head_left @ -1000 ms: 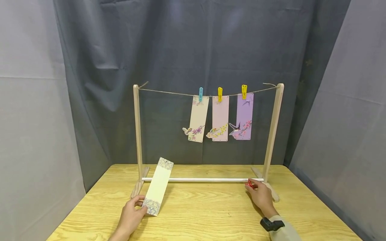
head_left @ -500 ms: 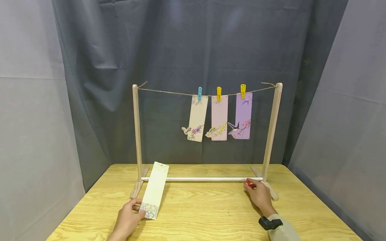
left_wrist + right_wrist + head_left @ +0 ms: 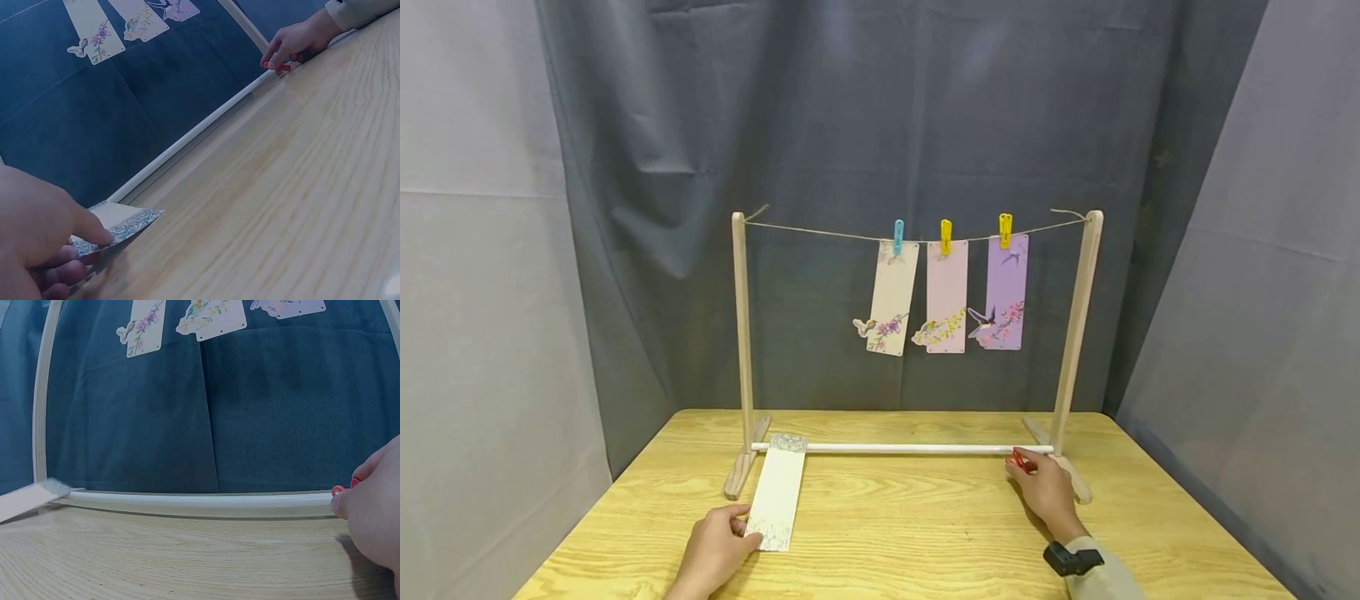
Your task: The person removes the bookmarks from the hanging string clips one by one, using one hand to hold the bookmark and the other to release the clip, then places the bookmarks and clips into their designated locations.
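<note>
My left hand [image 3: 713, 546] pinches the lower left corner of a cream bookmark [image 3: 780, 487] with patterned bands at both ends. In the left wrist view the thumb lies on top of its blue-patterned end [image 3: 128, 230], fingers beneath. The far end of the bookmark overlaps the white rod in the head view. Near the rod's right end, my right hand [image 3: 1047, 487] holds a small red clothespin [image 3: 1018, 459] between thumb and fingers. Its two red tips [image 3: 337, 489] show in the right wrist view; the remainder is hidden by the hand.
A wooden stand with a left post [image 3: 742, 333], a right post [image 3: 1077, 333] and a white rod [image 3: 910, 448] carries a string [image 3: 820, 231]. Cream [image 3: 892, 292], pink [image 3: 947, 292] and purple [image 3: 1006, 287] bookmarks hang from it by a blue [image 3: 898, 237] and two yellow clothespins [image 3: 946, 236].
The left hand has lowered the bookmark, its far end tipping down towards the table and shifting slightly left. My right hand stays almost still with the red clothespin.
</note>
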Demonstrator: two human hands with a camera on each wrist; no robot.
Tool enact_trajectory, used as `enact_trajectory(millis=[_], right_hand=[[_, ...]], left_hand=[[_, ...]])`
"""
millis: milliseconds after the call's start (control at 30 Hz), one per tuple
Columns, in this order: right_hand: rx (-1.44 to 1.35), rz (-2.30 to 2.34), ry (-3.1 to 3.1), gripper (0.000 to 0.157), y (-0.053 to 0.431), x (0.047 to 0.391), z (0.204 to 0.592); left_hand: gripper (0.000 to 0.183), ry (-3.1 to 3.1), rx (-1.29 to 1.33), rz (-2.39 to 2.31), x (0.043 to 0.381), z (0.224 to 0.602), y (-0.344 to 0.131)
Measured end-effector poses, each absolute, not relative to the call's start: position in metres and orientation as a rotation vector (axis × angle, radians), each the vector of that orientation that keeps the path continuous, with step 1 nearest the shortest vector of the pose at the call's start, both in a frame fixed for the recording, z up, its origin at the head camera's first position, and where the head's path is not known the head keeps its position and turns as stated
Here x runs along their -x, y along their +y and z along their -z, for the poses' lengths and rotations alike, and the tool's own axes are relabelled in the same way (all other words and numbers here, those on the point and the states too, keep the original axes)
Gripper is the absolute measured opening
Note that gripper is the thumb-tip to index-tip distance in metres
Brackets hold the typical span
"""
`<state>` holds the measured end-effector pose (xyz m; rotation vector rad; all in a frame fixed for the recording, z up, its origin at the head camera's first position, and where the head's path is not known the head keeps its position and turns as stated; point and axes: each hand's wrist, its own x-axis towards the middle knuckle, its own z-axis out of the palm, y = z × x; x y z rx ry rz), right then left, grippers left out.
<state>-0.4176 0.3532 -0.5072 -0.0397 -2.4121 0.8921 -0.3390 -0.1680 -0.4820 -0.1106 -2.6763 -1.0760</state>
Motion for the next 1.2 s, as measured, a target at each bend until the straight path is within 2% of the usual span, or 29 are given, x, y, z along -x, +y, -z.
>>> enact_trajectory(millis=[167,733,1200], right_hand=[[0.037,-0.895,-2.405,0.043,0.353,0.418,0.508],[0.038,-0.925,-2.428,0.045,0.355,0.42,0.509],[0.028,-0.893,-2.395,0.043,0.354,0.421,0.511]], left_hand=[[0.054,-2.676,0.114,1.067,0.338,0.481,-0.169],[0.049,-2.686,0.087,1.044,0.331,0.479,-0.176],[0.055,-2.704,0.097,1.024,0.328,0.479,-0.182]])
